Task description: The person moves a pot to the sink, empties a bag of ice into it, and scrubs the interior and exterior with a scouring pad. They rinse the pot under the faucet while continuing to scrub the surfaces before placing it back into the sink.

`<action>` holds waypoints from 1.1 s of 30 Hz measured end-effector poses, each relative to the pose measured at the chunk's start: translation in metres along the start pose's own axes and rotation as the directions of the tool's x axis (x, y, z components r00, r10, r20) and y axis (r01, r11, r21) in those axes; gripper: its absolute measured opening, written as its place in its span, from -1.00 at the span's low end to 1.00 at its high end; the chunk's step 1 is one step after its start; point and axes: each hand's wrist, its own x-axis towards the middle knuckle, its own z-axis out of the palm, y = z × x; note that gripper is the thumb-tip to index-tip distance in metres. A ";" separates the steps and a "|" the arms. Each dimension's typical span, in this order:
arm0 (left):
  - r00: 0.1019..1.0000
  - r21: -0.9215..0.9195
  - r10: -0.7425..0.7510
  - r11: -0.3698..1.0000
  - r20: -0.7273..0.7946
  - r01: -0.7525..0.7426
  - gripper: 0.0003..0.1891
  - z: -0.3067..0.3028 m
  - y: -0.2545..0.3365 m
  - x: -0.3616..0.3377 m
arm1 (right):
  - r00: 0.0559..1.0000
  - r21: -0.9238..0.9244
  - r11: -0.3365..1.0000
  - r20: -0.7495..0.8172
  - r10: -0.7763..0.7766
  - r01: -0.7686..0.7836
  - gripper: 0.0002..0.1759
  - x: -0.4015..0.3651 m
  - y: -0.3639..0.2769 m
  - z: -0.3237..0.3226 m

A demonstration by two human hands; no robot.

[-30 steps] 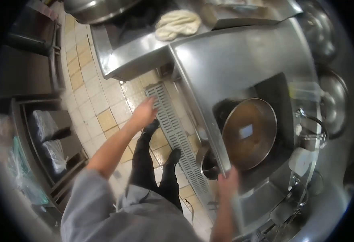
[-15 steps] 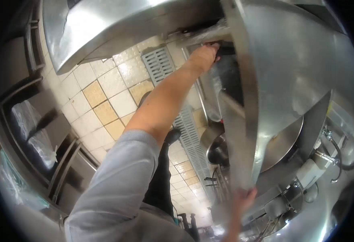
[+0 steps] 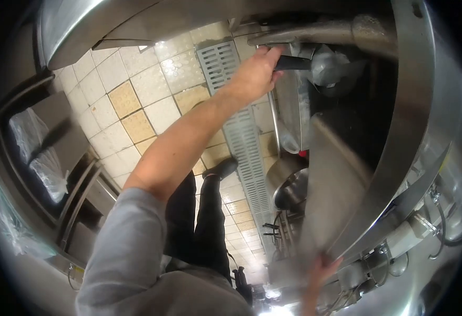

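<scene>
My left hand (image 3: 260,71) is closed around a black handle (image 3: 293,63) at the upper middle. Past my fingers the handle joins a rounded, silvery end (image 3: 328,66). That end is blurred, and I cannot make out what kind of thing it is. It lies over the dark hollow (image 3: 373,100) of a big steel unit. At the lower right, my right hand (image 3: 323,271) is blurred and grips the lower corner of a large metal panel (image 3: 418,95). A sloping grey metal wall (image 3: 333,179) stands between the dark hollow and that hand.
A steel pot (image 3: 289,181) sits beside the unit. A slotted floor drain (image 3: 247,150) crosses the tiled floor (image 3: 136,100), near my dark shoe (image 3: 220,168). Clear plastic bags (image 3: 41,158) lie in a shelf at left. Taps (image 3: 428,224) line the far right.
The large panel has shifted up and right in view, uncovering more of the dark hollow. The handle's silvery end now shows. My left hand stays on the handle, slightly further left.
</scene>
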 end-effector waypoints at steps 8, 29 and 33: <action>0.874 0.193 0.439 0.895 -0.208 -0.403 -0.41 0.003 0.063 -0.008 | 0.997 -0.192 0.981 0.076 0.033 -0.018 -0.38 -0.010 0.034 -0.012; 0.728 -0.847 -0.442 -0.182 0.524 0.499 -0.43 0.066 0.157 0.023 | 0.993 -0.178 0.984 0.118 0.019 0.003 -0.41 0.005 -0.008 -0.011; 0.788 -0.850 -0.519 0.197 0.332 0.488 -0.64 0.005 0.135 -0.034 | 0.991 -0.186 0.979 0.115 -0.065 0.086 -0.44 0.020 -0.034 -0.019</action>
